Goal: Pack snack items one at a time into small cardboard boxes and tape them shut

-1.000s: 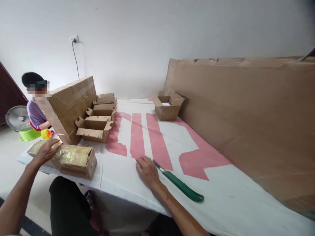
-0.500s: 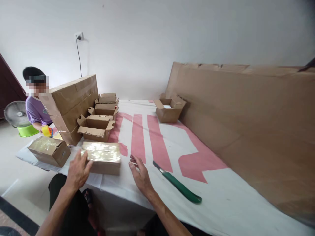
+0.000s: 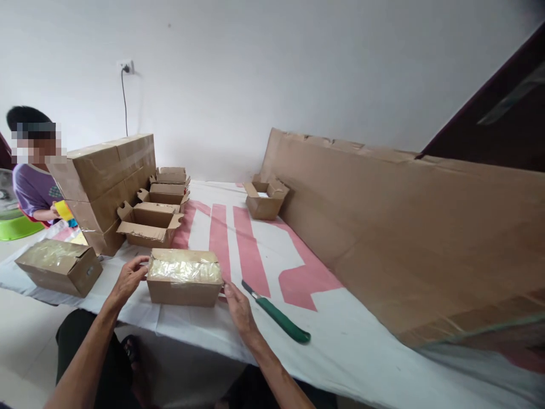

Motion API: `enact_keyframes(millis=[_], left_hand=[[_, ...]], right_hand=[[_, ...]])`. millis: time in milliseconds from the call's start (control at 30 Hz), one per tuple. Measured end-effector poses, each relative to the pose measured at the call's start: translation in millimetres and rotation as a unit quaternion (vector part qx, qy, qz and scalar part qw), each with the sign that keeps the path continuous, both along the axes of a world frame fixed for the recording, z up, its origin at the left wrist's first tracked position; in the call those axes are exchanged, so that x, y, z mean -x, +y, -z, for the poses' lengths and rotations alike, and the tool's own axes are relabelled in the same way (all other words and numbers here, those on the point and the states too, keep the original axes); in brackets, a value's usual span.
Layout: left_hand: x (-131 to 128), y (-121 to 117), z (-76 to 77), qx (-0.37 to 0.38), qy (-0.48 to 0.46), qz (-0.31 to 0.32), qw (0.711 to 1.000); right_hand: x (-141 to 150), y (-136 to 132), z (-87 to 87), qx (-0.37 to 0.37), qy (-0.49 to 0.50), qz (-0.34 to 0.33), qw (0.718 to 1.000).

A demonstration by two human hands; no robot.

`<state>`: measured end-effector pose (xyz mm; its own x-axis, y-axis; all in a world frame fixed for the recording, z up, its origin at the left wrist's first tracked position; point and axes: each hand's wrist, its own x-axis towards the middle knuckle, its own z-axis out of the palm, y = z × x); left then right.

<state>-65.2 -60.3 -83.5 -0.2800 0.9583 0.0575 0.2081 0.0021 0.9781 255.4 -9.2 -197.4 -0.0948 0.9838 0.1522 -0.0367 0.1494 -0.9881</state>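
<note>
A cardboard box (image 3: 184, 293) with shiny clear tape across its top sits near the table's front edge. My left hand (image 3: 126, 282) grips its left end, thumb and fingers against the side. At the opposite end, my right hand (image 3: 240, 309) holds the lower right side, with some fingertips hidden behind the box. A green-handled knife (image 3: 281, 320) lies just right of my right hand, its blade pointing away to the left. Another taped box (image 3: 59, 267) rests on the table to the left of my left hand.
Stacked closed boxes (image 3: 108, 187) stand at the left, beside a row of open boxes (image 3: 149, 224). One open carton (image 3: 264, 207) is farther back. A large cardboard sheet (image 3: 404, 238) leans along the right. A person in purple (image 3: 34, 187) holds a yellow object (image 3: 65, 210) at far left.
My left hand has shifted from the box's top corner to its left end. My right hand has closed onto the right end. The view has turned to the right.
</note>
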Motion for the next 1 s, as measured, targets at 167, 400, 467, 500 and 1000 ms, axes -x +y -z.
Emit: enact_keyframes(millis=[167, 400, 467, 500, 1000], left_hand=[[2, -14, 4.9, -0.054, 0.072, 0.021, 0.996], [2, -16, 7.6, -0.043, 0.099, 0.028, 0.994], [-3, -12, 7.8, -0.044, 0.086, 0.044, 0.994], [-5, -11, 8.3, -0.048, 0.076, 0.054, 0.995], [-17, -13, 13.6, -0.057, 0.047, 0.067, 0.995]], right_hand=[[-20, 2, -5.2, -0.071, -0.123, -0.043, 0.989], [-115, 22, 10.6, -0.121, -0.546, 0.078, 0.825], [-131, 19, 20.0, -0.070, -0.589, 0.076, 0.801], [-136, 17, 24.2, -0.057, -0.594, 0.071, 0.799], [-92, 31, -80.2, 0.006, -0.178, 0.011, 0.984]])
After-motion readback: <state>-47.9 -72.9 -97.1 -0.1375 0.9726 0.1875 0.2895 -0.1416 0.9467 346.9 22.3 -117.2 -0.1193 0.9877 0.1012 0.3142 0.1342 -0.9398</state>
